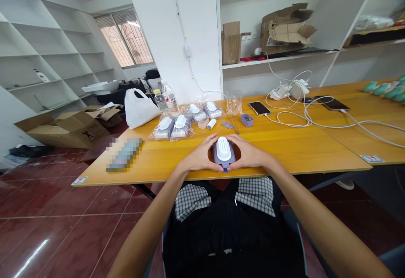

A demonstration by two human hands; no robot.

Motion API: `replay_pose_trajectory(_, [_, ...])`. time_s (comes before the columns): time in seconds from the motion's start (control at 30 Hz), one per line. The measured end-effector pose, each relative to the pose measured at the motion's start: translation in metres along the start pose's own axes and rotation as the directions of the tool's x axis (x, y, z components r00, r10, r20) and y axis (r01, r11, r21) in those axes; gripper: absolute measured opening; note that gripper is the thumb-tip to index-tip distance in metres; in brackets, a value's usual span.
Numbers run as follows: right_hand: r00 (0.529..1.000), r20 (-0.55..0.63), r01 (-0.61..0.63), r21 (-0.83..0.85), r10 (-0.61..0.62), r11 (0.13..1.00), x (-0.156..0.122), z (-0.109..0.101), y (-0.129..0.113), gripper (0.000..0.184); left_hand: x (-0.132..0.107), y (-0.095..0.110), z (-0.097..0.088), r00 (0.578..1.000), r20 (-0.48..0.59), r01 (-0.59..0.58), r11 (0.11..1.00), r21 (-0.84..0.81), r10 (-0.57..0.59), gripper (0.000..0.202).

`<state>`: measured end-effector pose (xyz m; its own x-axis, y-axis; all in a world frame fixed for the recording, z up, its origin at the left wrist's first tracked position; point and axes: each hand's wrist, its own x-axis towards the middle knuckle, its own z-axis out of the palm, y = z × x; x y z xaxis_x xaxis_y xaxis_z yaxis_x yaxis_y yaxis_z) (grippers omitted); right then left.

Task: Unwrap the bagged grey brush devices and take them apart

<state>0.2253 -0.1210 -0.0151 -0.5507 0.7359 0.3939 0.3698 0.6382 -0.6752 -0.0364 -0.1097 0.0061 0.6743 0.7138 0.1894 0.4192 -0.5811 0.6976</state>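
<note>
A small purple box with a white oval lid lies on the wooden table near its front edge. My left hand curls around its left side and my right hand curls around its right side, thumbs toward its near end. Both hands grip it. Beyond it lie a small white cylinder, a flat purple piece and a purple cup.
Several bagged purple-and-white boxes lie at the back, beside a white plastic bag and water bottles. Two phones with white cables and chargers sit to the right. A pixelated flat item lies left. Cardboard boxes stand on the floor.
</note>
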Motion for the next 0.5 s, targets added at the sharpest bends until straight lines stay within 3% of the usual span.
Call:
replay_pose_trajectory(0.23, [1.0, -0.003, -0.028, -0.04, 0.028, 0.999, -0.0014, 0.0035, 0.0014, 0.099, 0.0032, -0.0001, -0.0016, 0.999, 0.009, -0.034, 0.999, -0.026, 0.035, 0.114])
replay_pose_trajectory(0.5, [0.997, -0.009, -0.072, -0.092, 0.072, 0.993, 0.001, 0.0061, 0.0012, 0.098, 0.0064, 0.0029, 0.0044, 0.994, -0.037, -0.097, 0.99, 0.107, 0.102, 0.095])
